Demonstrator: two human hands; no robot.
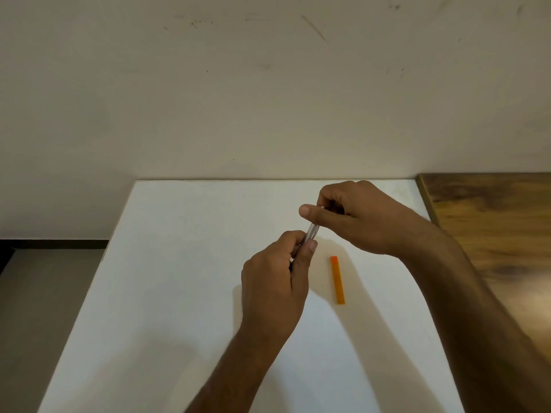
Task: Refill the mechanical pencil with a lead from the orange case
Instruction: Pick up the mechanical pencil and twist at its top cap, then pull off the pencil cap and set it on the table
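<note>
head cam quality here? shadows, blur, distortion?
Head view: dim, warm light; soft shadows fall left of both forearms on the white table; wide-angle bowing at edges; clear mechanical pencil slightly blurred between left hand and right hand; flat orange lead case sharp.

No text, label, brand, number or sign can be read anywhere, not even on the orange lead case.

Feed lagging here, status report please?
Left hand and right hand both gripping mechanical pencil. Orange lead case untouched on white table. Nothing obstructing.
</note>
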